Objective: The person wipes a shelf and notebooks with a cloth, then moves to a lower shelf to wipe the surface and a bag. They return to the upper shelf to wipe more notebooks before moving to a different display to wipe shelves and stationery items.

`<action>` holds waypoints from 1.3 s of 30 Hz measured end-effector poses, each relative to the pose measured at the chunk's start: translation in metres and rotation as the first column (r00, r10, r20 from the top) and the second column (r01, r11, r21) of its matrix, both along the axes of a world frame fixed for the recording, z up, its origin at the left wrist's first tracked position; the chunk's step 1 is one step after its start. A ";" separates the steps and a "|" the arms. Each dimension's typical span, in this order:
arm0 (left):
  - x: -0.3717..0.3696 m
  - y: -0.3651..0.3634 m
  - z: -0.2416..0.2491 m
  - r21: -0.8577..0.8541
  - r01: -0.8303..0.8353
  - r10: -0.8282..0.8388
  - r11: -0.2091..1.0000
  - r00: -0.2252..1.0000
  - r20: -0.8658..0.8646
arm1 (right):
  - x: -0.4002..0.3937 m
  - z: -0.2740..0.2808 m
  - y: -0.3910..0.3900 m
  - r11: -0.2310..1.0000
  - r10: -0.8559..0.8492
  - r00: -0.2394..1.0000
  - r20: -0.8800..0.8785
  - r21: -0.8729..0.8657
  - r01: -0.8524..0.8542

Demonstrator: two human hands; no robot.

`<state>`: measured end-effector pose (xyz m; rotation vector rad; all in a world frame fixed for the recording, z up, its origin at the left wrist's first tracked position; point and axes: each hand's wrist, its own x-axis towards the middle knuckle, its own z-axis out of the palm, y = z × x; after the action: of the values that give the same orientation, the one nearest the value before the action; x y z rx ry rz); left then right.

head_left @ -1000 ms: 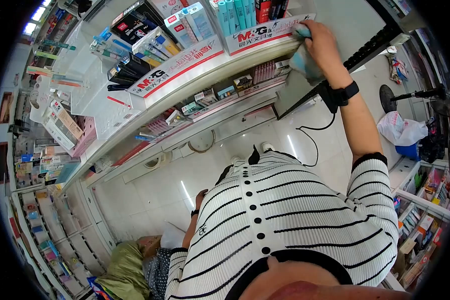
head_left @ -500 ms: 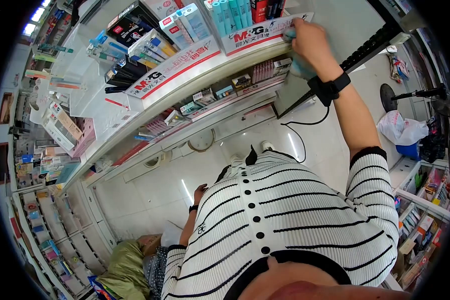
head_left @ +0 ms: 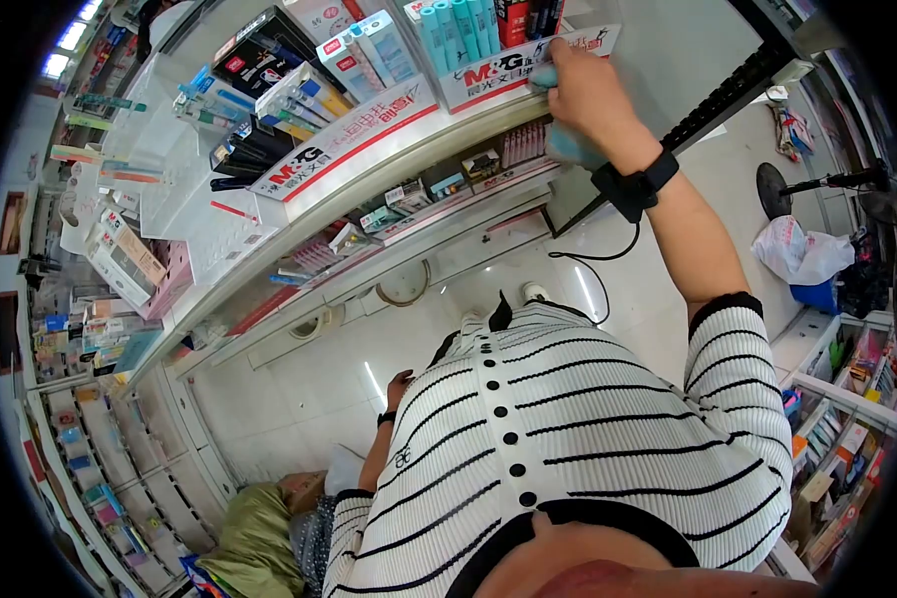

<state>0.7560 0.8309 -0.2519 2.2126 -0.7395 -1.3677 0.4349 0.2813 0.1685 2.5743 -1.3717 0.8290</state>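
Note:
My right hand (head_left: 590,98), with a black band at the wrist, is closed on a blue-green cloth (head_left: 574,148). Part of the cloth pokes out by the fingertips and the rest hangs below the palm. The fingers press at the front of a white M&G sign strip (head_left: 488,88) on the shelf edge. Behind that strip stand light-blue pens (head_left: 447,35). Low beside my body is my left hand (head_left: 399,387), small in view, its fingers mostly hidden by the striped top.
Pen boxes (head_left: 259,60) and a second M&G sign (head_left: 349,140) line the shelf to the left. A lower shelf (head_left: 439,214) holds small boxes. A black cable (head_left: 598,256) hangs below my right wrist. White bags (head_left: 797,254) and a fan (head_left: 772,189) stand at right.
My right hand and the cloth have shifted left along the sign strip. My left hand stays by my side.

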 end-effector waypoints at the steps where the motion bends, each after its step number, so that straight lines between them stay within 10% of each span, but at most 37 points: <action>1: -0.002 0.001 0.001 -0.025 -0.003 0.003 1.000 1.000 -0.013 | 0.004 0.001 0.006 1.000 0.008 1.000 0.011 -0.022 -0.008; 21: -0.005 0.019 -0.007 -0.023 -0.084 0.082 0.996 0.995 -0.060 | 0.092 -0.001 0.072 0.982 0.190 0.976 0.106 0.000 -0.191; 29: -0.001 0.011 0.005 -0.022 -0.066 0.065 0.998 0.998 -0.022 | 0.101 0.012 0.116 0.603 0.505 0.570 0.648 0.207 -0.770; 39: -0.012 0.031 -0.008 -0.023 -0.106 0.105 0.994 0.994 -0.029 | -0.018 0.034 0.069 0.962 0.266 0.862 0.432 -0.171 -0.211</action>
<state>0.7436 0.8620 -0.2595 2.1768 -0.6176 -1.3277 0.4172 0.3508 0.2025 2.5913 -1.0497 1.5843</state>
